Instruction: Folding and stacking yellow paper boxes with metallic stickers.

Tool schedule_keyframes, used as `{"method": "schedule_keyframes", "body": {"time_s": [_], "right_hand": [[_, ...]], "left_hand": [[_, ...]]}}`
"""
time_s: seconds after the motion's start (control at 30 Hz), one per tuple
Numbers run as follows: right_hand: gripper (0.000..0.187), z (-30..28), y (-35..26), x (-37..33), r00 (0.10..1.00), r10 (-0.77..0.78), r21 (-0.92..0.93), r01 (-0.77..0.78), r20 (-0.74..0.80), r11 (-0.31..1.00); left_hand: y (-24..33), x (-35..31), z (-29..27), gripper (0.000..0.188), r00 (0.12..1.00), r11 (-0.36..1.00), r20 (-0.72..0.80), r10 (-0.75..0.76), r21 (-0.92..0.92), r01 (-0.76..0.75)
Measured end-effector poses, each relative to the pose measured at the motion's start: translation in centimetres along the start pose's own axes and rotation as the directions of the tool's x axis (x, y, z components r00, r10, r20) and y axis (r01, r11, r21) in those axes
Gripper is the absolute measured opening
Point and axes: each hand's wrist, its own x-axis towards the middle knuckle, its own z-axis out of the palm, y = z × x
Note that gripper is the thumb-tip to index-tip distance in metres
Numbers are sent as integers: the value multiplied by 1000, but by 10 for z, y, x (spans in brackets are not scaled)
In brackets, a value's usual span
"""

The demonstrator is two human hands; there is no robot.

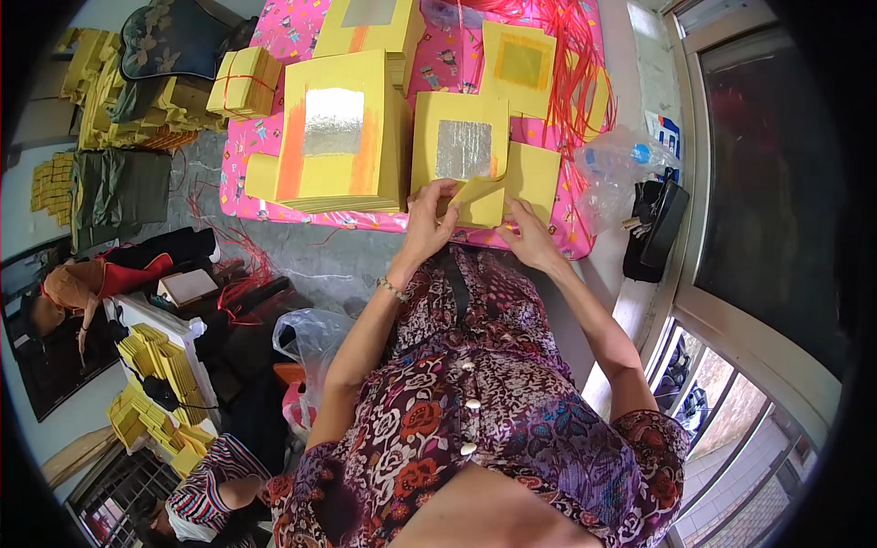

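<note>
In front of me lies a small pile of yellow paper sheets (459,110), with a silver foil square and an orange smear on its top sheet. The near edge of that sheet is curled up and back. My left hand (429,217) pinches the curled edge at its left corner, thumb toward me. My right hand (530,237) rests at the pile's near right corner, thumb and fingers apart, beside another yellow sheet (534,178). A tall stack of yellow foil paper (347,82) stands just left of the pile.
A pink patterned cloth (247,151) covers the table. Red plastic strings (571,64) hang over its right side near a clear plastic bag (607,196). A tied yellow bundle (245,82) stands at the left. Other people sit at lower left, one in a striped top (215,484).
</note>
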Motion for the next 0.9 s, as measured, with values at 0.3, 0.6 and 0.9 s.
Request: {"method": "schedule_keyframes", "body": {"time_s": [0.3,0.6,0.9], "right_hand": [[66,2,-13,-9,998,63,134,-60,-20,989],[62,1,-28,-11,997,0,-84,-7,-81,996],[39,15,-8,10,968,169,491,-57,-187,869]], "left_hand": [[3,1,2,29,1000,999,-16,9,-31,-9],[-2,-8,11,17,972,942,-161,-171,-316,113],[14,-6,0,16,997,997,16,76,16,-76]]}}
